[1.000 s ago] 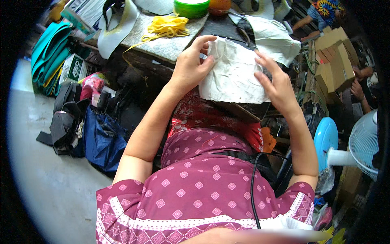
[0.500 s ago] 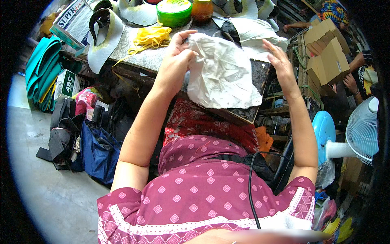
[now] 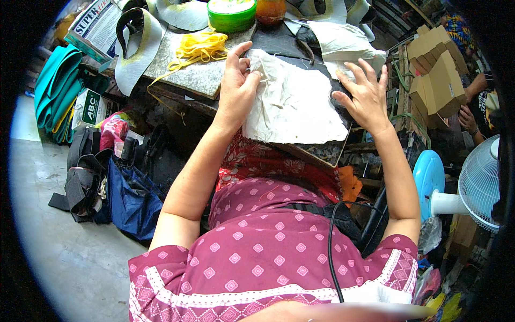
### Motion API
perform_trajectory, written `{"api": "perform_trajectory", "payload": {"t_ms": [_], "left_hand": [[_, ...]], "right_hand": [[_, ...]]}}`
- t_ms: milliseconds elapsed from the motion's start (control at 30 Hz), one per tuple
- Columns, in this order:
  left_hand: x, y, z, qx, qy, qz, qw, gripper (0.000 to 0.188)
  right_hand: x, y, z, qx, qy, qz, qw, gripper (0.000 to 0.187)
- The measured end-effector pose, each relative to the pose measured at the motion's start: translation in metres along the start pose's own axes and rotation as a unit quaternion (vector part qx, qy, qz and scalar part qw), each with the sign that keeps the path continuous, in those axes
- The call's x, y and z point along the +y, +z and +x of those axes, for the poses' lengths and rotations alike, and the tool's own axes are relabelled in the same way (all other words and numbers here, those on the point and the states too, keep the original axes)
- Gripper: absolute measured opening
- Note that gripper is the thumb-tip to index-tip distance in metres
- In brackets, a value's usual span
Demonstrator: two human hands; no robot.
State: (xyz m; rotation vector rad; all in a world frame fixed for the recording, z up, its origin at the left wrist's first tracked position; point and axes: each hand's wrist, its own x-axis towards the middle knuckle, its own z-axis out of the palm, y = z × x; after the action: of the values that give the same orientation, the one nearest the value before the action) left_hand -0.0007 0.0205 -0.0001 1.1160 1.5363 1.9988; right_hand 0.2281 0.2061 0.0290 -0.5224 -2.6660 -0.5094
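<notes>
The left hand (image 3: 237, 95) pinched the white cloth (image 3: 295, 104) at its left edge; the right hand (image 3: 369, 104), fingers (image 3: 369, 72) spread, was just beside its right.

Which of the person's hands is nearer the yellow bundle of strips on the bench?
Left. The left hand is just right of the yellow bundle, at the white cloth's left edge; the right hand is farther right, by the cloth's opposite edge.

The white cloth (image 3: 295, 102) hides — partly — the dark tabletop (image 3: 273, 39) beneath.
</notes>
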Motion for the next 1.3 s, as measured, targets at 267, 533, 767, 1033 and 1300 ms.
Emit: {"api": "perform_trajectory", "payload": {"t_ms": [267,533,767,1033,1300], "left_hand": [[0.003,0.0,-0.005,-0.011,0.0,0.051,0.999,0.019],[0.013,0.009,-0.009,0.028,0.107,0.125,0.986,0.048],[0.045,0.02,0.034,-0.124,0.262,0.349,0.891,0.046],[0.024,0.085,0.094,-0.242,-0.212,0.084,0.943,0.065],[-0.009,0.104,0.11,-0.142,-0.072,0.218,0.963,0.064]], "right_hand": [[0.005,-0.012,-0.035,0.022,0.064,0.276,0.959,0.051],[0.048,-0.011,-0.038,0.119,0.189,0.252,0.942,0.034],[0.073,0.019,-0.045,0.115,0.342,0.526,0.77,0.055],[0.091,0.08,-0.044,0.015,0.508,0.698,0.505,0.087],[0.075,0.044,-0.034,0.083,0.463,0.727,0.501,0.07]]}}
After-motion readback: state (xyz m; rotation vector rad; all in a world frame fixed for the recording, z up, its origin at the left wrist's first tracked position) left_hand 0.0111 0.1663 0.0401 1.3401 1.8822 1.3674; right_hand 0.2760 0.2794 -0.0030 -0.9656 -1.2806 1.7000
